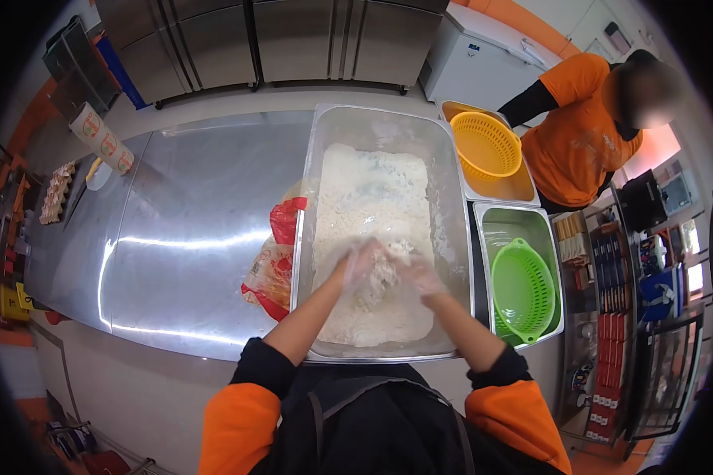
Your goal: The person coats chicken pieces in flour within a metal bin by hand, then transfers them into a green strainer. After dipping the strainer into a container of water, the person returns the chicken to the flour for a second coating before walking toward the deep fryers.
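Observation:
A large metal tub (463, 261) holds a broad bed of white flour (376, 210). Both of my hands are low in it, in what look like thin clear gloves. My left hand (361, 261) touches a heap of lumpy, flour-coated pieces (384, 275) from the left. On the other side of the heap is my right hand (421, 277), tilted inward. Motion smears the fingers of both hands, so their grip does not show. What the coated pieces are is hidden by the flour.
Right of the tub stand metal pans with a yellow basket (487, 145) and a green basket (523, 290). A red and clear plastic bag (273, 261) lies against the tub's left side. Egg trays (57, 192) sit far left. A co-worker (578, 134) stands at the right.

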Action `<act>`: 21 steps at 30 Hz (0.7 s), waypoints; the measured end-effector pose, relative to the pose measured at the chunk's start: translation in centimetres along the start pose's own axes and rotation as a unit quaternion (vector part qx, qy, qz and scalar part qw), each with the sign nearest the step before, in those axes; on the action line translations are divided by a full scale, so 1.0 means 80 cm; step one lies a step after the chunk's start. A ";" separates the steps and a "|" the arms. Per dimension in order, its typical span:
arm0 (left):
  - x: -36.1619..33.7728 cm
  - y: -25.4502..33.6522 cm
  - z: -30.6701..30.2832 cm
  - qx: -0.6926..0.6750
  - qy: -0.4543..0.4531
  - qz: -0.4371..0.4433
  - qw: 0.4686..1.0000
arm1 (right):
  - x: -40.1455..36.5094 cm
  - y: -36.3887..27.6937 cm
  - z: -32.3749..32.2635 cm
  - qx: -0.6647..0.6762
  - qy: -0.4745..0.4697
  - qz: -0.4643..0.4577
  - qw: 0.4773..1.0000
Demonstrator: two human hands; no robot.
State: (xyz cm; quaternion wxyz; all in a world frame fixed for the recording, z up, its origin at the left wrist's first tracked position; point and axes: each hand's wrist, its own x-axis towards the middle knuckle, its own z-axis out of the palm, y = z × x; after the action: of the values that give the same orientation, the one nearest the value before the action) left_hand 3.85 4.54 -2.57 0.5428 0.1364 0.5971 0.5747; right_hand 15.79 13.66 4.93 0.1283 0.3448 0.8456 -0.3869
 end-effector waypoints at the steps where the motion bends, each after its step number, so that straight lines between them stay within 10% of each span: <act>1: 0.017 -0.008 -0.014 -0.007 0.003 0.010 1.000 | 0.025 0.045 0.010 -0.134 0.012 -0.101 0.986; 5: -0.032 0.042 -0.026 0.292 0.118 0.044 0.948 | -0.026 -0.077 -0.071 -0.033 -0.110 -0.062 0.991; 10: -0.047 0.070 -0.018 0.376 0.299 0.070 0.874 | 0.203 0.055 0.042 -0.120 0.017 -0.390 0.913; 15: -0.036 0.073 -0.024 0.385 0.243 -0.004 0.890 | 0.168 0.033 0.115 -0.045 -0.129 -0.225 0.965; 18: -0.045 0.068 -0.019 0.441 0.194 0.022 0.876 | 0.062 -0.010 0.052 0.293 -0.264 -0.002 0.919; 21: -0.052 0.046 -0.016 0.487 0.180 0.050 0.853 | 0.020 0.025 0.010 0.344 -0.236 -0.102 0.903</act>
State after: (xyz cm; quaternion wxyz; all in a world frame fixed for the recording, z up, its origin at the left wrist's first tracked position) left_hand 2.70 1.69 2.26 0.2598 0.3072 0.8804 0.2509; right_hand 15.93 14.75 2.46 0.1572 0.1780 0.6354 -0.7347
